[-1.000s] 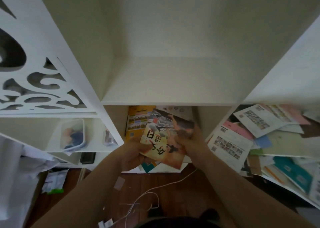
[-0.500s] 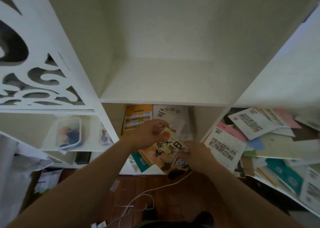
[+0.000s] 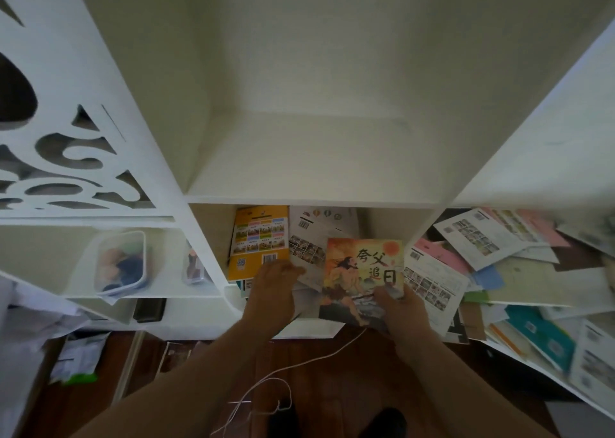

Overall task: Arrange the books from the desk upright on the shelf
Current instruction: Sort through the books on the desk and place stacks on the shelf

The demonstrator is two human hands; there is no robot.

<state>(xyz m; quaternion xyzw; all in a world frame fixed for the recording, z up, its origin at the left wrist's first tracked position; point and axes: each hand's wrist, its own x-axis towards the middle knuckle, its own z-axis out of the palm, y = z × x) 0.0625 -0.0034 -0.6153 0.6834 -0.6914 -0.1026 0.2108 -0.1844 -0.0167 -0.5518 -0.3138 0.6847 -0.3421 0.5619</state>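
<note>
Shelving [image 3: 309, 158] in white fills most of the view, its upper compartment seen from twelve o'clock down to the centre. Loose books and papers [image 3: 499, 238] are spread over the desk at three o'clock. A picture book [image 3: 361, 278] with an orange cover is held face-up just below centre, gripped at its lower right edge by the right hand [image 3: 404, 314], thumb on the cover. The left hand [image 3: 271, 291] is laid with fingers relaxed on a yellow book [image 3: 258, 241] and pale booklets at nine o'clock of it.
</note>
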